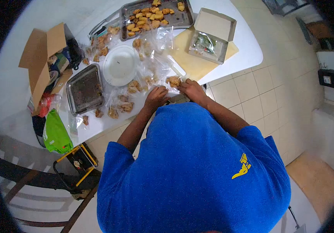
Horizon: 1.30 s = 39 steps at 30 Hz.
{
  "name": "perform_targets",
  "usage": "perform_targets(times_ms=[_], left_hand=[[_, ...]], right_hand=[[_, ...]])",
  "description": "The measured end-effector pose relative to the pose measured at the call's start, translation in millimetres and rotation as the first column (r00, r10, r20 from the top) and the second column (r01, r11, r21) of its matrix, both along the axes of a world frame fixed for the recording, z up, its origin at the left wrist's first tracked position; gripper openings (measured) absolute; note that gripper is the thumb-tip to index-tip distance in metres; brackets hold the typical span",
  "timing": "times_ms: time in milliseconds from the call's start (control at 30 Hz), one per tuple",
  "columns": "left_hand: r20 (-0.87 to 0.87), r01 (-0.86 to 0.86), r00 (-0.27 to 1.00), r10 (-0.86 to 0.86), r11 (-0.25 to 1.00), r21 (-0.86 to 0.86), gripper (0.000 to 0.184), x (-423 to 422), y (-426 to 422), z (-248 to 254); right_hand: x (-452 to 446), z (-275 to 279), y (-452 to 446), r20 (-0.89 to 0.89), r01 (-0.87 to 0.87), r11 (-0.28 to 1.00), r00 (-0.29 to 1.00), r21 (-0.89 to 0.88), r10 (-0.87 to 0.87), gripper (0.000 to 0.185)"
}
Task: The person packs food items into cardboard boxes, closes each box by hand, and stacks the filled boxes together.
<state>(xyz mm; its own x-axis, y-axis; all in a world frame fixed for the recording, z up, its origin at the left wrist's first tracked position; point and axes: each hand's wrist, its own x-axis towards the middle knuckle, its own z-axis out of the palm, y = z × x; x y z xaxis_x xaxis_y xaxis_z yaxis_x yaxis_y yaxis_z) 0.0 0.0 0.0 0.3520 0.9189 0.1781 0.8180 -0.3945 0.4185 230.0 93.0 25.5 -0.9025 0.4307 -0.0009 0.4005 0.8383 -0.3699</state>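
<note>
At the near edge of the white table, my left hand [157, 96] has its fingers curled down and closed at the edge of a clear plastic bag. My right hand [192, 91] pinches the same bag's other side, its fingertips beside a browned piece of food [173, 81] that looks like fried chicken. The bag's film is hard to make out between the hands. More clear bags [150, 70] with browned pieces lie just beyond my left hand, and several bagged pieces [125, 105] sit to its left.
A white plate [120, 65] and a dark metal tray [84, 91] stand at left. A larger tray [182, 19] holds several browned pieces at the back. An open carton [216, 23] rests on a yellowish cutting board [186, 46]. A cardboard box [39, 70] stands far left.
</note>
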Motion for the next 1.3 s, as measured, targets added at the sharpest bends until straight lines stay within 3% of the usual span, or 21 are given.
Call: perform_targets(times_ms=[67, 167, 367, 400, 500, 600, 700, 800, 833, 900, 933, 1033, 1067, 1167, 1200, 1267, 1300], left_hand=[[0.060, 0.018, 0.998, -0.017, 1.000, -0.023, 0.037, 2, 2, -1], [-0.007, -0.010, 1.000, 0.009, 0.997, -0.082, 0.029, 4, -2, 26], [0.051, -0.053, 0.996, 0.071, 0.953, -0.298, 0.013, 14, 1, -4], [0.216, -0.067, 0.968, 0.125, 0.963, -0.259, 0.011, 16, 1, 3], [0.317, -0.134, 0.913, 0.256, 0.923, -0.360, 0.011, 15, -1, 1], [0.147, -0.229, 0.893, 0.426, 0.709, -0.668, 0.011, 11, 4, 17], [-0.065, -0.321, 0.943, 0.327, 0.842, -0.434, 0.017, 17, 8, 40], [0.039, -0.305, 0.951, 0.306, 0.952, -0.022, 0.026, 32, 6, 61], [0.027, -0.265, 0.963, 0.267, 0.963, -0.040, 0.029, 32, 6, 66], [0.014, -0.187, 0.982, 0.189, 0.979, -0.086, 0.035, 35, 4, 72], [0.128, -0.213, 0.967, 0.221, 0.974, -0.080, 0.030, 37, 5, 72], [0.340, -0.173, 0.909, 0.242, 0.960, -0.219, 0.023, 45, 25, 83], [0.450, -0.123, 0.858, 0.249, 0.949, -0.291, 0.018, 48, 37, 72], [0.451, -0.130, 0.841, 0.300, 0.920, -0.369, 0.018, 69, 75, 77], [0.460, -0.138, 0.823, 0.332, 0.903, -0.406, 0.018, 79, 90, 86], [0.476, -0.150, 0.788, 0.390, 0.872, -0.467, 0.018, 101, 130, 100], [0.533, -0.136, 0.770, 0.350, 0.906, -0.400, 0.017, 109, 151, 91]], right_hand=[[1, 6, 0, 0.068, -0.020, 1.000, 0.997, -0.003, 0.020, 0.042], [-8, -8, -9, 0.030, 0.010, 0.999, 0.999, 0.047, -0.011, 0.036], [1, -13, -3, -0.114, -0.039, 0.979, 0.991, 0.199, 0.063, 0.027], [0, -11, -4, -0.110, -0.045, 0.976, 0.991, 0.211, 0.070, 0.027], [-4, -8, -2, -0.152, -0.028, 0.986, 0.987, 0.164, 0.053, 0.026], [-13, -10, 6, -0.105, -0.092, 0.979, 0.988, 0.183, 0.113, 0.025], [-24, -18, 7, -0.181, -0.030, 0.979, 0.981, 0.204, 0.067, 0.023], [-30, -9, 9, -0.106, 0.012, 1.000, 0.994, 0.018, -0.010, 0.020], [-35, -17, 15, -0.112, 0.008, 0.985, 0.993, -0.170, -0.028, 0.020], [-41, -23, 26, -0.107, -0.002, 0.850, 0.992, -0.527, -0.064, 0.021], [-30, -20, 30, -0.127, -0.011, 0.737, 0.987, -0.676, -0.101, 0.026], [-4, -7, 38, -0.140, -0.036, 0.527, 0.977, -0.849, -0.159, 0.023], [6, -12, 42, -0.185, -0.080, 0.508, 0.969, -0.858, -0.161, 0.026], [34, 23, 51, -0.031, 0.066, 0.177, 0.868, -0.982, -0.496, 0.030], [49, 56, 68, 0.122, 0.147, 0.028, 0.900, -0.989, -0.419, 0.036], [75, 40, 93, -0.072, 0.147, 0.405, 0.875, -0.902, -0.479, 0.037], [84, 33, 104, -0.169, 0.156, 0.568, 0.862, -0.808, -0.477, 0.038]])
